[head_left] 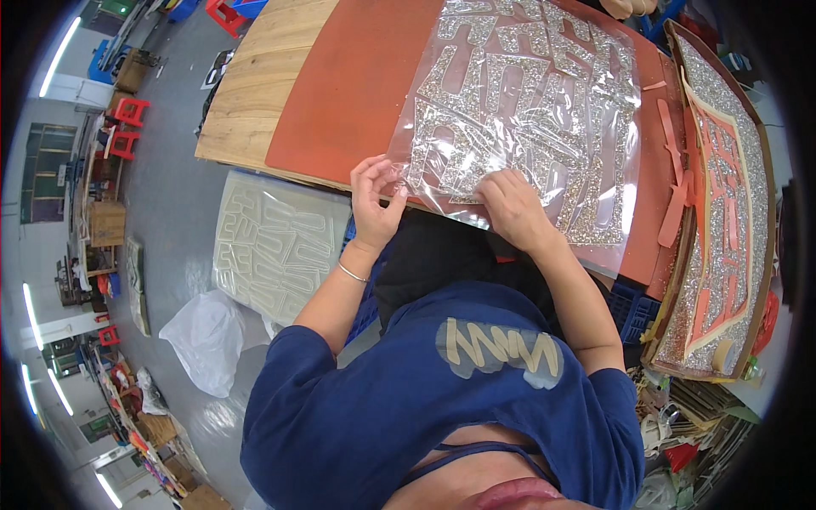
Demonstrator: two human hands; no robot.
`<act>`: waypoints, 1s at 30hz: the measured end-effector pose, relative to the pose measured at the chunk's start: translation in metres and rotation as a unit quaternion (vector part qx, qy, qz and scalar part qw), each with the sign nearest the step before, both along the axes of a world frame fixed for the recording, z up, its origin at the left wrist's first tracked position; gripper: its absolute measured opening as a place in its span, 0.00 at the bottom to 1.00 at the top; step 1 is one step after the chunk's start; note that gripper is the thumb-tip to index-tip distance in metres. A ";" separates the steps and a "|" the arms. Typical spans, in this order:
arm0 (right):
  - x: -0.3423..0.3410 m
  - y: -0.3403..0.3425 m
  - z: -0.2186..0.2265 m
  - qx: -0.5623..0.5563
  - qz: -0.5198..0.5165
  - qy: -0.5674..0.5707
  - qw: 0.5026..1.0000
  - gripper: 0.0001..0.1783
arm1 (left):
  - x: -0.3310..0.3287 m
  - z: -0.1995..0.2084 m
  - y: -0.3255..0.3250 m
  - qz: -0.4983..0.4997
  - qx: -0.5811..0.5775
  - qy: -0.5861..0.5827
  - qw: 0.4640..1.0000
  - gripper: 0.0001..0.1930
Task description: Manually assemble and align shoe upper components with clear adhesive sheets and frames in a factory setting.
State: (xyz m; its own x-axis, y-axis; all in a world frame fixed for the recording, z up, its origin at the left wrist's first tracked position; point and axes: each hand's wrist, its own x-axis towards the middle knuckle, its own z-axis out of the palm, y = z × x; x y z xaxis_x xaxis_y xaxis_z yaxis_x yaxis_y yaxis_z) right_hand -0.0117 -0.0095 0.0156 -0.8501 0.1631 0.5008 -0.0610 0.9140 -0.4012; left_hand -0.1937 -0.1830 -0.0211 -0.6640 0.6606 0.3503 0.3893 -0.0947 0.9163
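The clear film sheet (527, 110) was glossy, crinkled plastic over rough, sparkling silver glitter shapes (476, 127). Beneath lay a smooth, matt orange mat (357, 85) on a pale bench (255, 93) of grained wood. The white bag (208, 340) on the floor looked like thin, soft plastic.

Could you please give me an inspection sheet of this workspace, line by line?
Surface: orange mat on a wooden table.
Job's things: clear film sheet with glittery silver shapes, near edge lifted.
Clutter: orange offcut strips; framed glitter board at right; tape roll.
Grips: left hand pinches the film's corner; right hand presses on the film's near edge.
Cables: nothing seen.
Surroundings: pale cut-out sheet and white plastic bag on grey floor; red stools further off.
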 end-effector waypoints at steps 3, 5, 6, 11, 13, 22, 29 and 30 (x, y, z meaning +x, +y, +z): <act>0.004 -0.007 -0.007 -0.021 0.008 0.011 1.000 0.08 | -0.010 0.032 -0.007 -0.030 -0.070 0.165 0.983 0.20; 0.011 -0.008 -0.006 -0.028 0.037 -0.005 0.999 0.10 | -0.023 0.039 -0.011 -0.100 -0.123 0.311 0.937 0.19; 0.015 -0.008 -0.006 -0.032 0.062 -0.020 0.997 0.12 | -0.029 0.034 -0.011 -0.099 -0.124 0.311 0.937 0.19; 0.023 -0.011 -0.014 -0.004 0.030 -0.002 1.000 0.13 | -0.045 0.020 -0.017 -0.135 -0.106 0.360 0.917 0.17; 0.026 -0.012 -0.016 -0.003 0.019 -0.004 1.000 0.12 | -0.048 0.019 -0.019 -0.144 -0.106 0.352 0.919 0.17; 0.041 -0.003 -0.005 0.047 0.100 -0.073 0.991 0.19 | -0.071 0.033 -0.018 -0.174 -0.097 0.458 0.866 0.14; 0.061 -0.009 -0.001 -0.009 0.087 -0.045 0.995 0.17 | -0.121 0.040 -0.036 0.037 -0.197 0.343 0.917 0.14; 0.059 -0.010 0.004 -0.032 0.085 -0.058 0.994 0.17 | -0.093 0.056 -0.009 0.024 -0.164 0.349 0.922 0.16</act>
State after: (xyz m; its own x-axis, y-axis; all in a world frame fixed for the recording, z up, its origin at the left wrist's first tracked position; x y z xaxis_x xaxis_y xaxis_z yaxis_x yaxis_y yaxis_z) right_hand 0.0476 -0.0194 0.0193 -0.9192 0.0407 0.3917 -0.1629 0.8663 -0.4722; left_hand -0.2863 -0.1925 0.0350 -0.3844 0.7826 0.4897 0.8915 0.1769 0.4170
